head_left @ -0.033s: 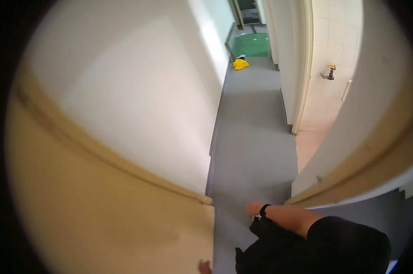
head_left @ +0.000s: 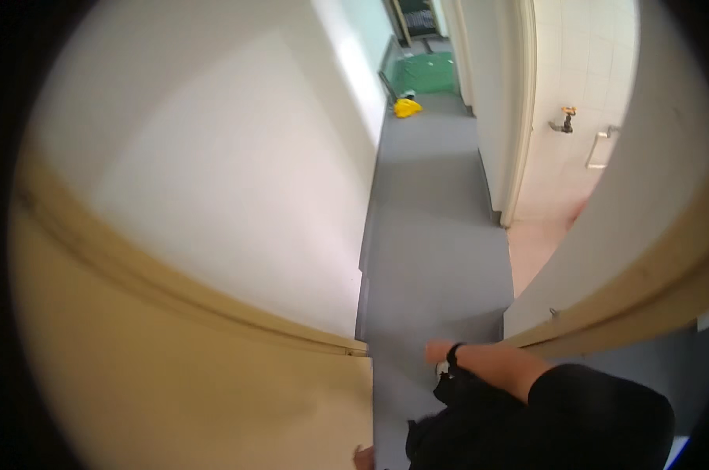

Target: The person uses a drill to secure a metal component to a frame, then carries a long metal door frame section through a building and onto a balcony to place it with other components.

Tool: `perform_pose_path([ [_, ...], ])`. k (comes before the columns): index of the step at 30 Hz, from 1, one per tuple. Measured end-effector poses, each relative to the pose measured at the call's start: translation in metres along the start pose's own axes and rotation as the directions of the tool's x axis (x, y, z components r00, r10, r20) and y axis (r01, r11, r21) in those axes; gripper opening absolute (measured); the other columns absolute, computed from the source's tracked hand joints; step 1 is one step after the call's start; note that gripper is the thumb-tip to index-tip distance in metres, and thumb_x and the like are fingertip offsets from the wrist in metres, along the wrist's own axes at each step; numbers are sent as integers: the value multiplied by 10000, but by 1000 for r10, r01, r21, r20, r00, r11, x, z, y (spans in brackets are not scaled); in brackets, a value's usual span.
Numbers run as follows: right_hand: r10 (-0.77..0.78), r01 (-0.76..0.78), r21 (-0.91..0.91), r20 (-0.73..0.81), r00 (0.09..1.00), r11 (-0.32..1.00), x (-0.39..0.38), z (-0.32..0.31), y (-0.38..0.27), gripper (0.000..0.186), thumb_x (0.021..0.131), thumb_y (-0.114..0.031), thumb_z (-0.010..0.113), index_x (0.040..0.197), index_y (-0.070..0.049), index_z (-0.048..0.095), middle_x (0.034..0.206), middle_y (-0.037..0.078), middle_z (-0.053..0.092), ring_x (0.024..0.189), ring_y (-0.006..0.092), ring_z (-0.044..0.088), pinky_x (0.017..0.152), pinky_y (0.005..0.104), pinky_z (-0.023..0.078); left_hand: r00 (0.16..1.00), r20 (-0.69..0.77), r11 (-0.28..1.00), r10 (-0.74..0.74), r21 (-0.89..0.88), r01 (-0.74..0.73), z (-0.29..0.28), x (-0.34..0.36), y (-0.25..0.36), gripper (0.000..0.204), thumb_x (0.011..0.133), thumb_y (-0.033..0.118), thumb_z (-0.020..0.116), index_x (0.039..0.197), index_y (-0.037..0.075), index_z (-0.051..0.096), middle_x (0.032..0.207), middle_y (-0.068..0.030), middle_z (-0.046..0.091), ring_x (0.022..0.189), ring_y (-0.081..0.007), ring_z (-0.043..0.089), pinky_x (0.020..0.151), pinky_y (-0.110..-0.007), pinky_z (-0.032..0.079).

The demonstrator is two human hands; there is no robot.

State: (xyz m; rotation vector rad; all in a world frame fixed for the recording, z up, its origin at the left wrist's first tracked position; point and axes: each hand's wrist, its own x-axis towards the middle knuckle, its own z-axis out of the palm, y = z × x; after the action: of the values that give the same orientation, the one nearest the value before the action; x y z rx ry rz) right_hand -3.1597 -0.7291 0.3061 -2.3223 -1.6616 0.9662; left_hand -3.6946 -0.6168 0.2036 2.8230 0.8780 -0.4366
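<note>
My right hand [head_left: 439,352] is low over the grey floor, with a black band on its wrist. Its fingers look curled under, and anything inside them is hidden. Below that hand shows a bit of a white shoe [head_left: 441,369], partly covered by dark clothing. At the lower edge of the picture, my left hand [head_left: 363,457] is beside the free edge of a cream door [head_left: 213,392] and seems to touch it. Most of that hand is cut off, so its grip does not show clearly.
A narrow grey corridor floor [head_left: 417,196] runs ahead beside a white wall [head_left: 213,172]. Far along lie a yellow item [head_left: 407,108] and a green floor covering [head_left: 429,74]. On the right, a tiled room has a wall tap [head_left: 566,120]; a wooden door frame [head_left: 644,282] stands nearer.
The view has shifted slightly, and more of the tiled room shows past the right wall. My left hand and the door's edge appear a little farther right. The right hand has barely moved.
</note>
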Motion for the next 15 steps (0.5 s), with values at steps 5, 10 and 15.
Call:
perform_pose_path([
  [5, 288, -290, 52, 49, 956, 956, 96, -171, 74, 241, 781, -217, 565, 691, -6, 637, 798, 189, 655, 662, 347, 579, 640, 474, 456, 840, 513, 673, -176, -560, 483, -92, 194, 70, 448, 897, 391, 472, 1244, 120, 558, 1251, -147, 503, 1131, -256, 496, 973, -380, 399],
  [10, 271, -232, 263, -126, 954, 937, 156, -289, 207, 224, 781, -277, 606, 871, -94, 697, 905, 128, 677, 820, 321, 617, 738, 445, 499, 807, 520, 585, -279, -575, 572, -194, 434, 84, 388, 849, 328, 544, 1180, 137, 606, 1106, -139, 561, 1013, -261, 548, 912, -381, 437],
  [15, 273, -289, -277, -98, 957, 916, 154, -293, 427, 165, 827, -160, 574, 949, -167, 684, 876, 67, 684, 815, 282, 664, 698, 424, 541, 780, 574, 667, -249, -482, 568, -267, 649, 103, 338, 800, 266, 616, 1117, 155, 655, 961, -132, 620, 894, -266, 600, 851, -382, 476],
])
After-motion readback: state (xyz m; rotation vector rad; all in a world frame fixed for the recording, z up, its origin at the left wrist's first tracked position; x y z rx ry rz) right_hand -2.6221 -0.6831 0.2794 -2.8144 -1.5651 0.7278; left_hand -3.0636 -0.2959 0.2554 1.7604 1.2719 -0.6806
